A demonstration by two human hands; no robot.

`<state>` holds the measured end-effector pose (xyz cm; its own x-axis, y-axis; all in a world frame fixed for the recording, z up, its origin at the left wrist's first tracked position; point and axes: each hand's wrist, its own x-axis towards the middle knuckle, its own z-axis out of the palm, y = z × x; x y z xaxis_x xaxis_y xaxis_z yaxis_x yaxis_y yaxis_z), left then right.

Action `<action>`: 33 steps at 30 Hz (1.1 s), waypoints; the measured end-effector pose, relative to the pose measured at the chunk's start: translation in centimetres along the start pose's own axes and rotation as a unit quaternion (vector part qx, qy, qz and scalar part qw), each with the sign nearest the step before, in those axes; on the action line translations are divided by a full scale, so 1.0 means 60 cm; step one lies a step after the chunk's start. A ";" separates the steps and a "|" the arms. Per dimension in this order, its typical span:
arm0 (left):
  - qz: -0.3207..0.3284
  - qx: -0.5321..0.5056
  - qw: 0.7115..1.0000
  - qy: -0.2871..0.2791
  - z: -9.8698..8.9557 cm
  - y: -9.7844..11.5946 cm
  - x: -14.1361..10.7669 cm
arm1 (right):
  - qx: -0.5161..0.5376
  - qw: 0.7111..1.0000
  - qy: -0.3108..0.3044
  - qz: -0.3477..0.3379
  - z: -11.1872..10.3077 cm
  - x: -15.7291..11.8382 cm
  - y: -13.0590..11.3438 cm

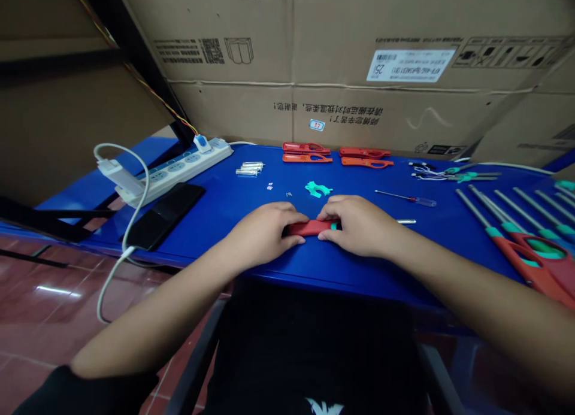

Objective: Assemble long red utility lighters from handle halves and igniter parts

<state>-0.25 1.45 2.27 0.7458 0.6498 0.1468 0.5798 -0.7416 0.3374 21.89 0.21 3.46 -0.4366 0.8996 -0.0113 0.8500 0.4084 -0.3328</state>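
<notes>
Between my hands, low over the front of the blue table, lies a red lighter body [309,227] with a bit of green near its right end. My left hand [268,232] grips its left end between thumb and fingers. The right end is held by my right hand [354,224], and a metal rod [406,221] sticks out beyond that hand. Green plastic parts [318,189] rest just behind. Farther back are red shell halves [306,148] and orange-red ones [366,162]. Silvery cylinders [250,169] sit to their left.
A screwdriver [411,199] lies right of centre. Several long lighters [525,247] crowd the right side, with wired parts [453,174] behind. At left are a power strip [177,169] and black phone [164,216]. A cardboard box [332,61] stands behind the table.
</notes>
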 end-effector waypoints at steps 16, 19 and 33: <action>-0.224 -0.043 0.973 -0.016 -0.024 -0.134 0.113 | 0.008 0.999 0.033 0.007 0.013 -0.012 0.002; -0.231 -0.054 0.971 -0.017 -0.017 -0.137 0.115 | 0.006 1.000 0.030 0.009 0.012 -0.013 0.001; -0.088 -0.108 0.990 -0.028 -0.045 -0.075 0.065 | 0.008 0.999 0.031 -0.004 0.014 -0.014 0.002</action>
<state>-0.85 7.79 3.82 0.6596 0.7514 0.0187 0.6235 -0.5609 0.5447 22.09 -0.61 2.62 -0.4230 0.9047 0.0504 0.8419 0.4129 -0.3475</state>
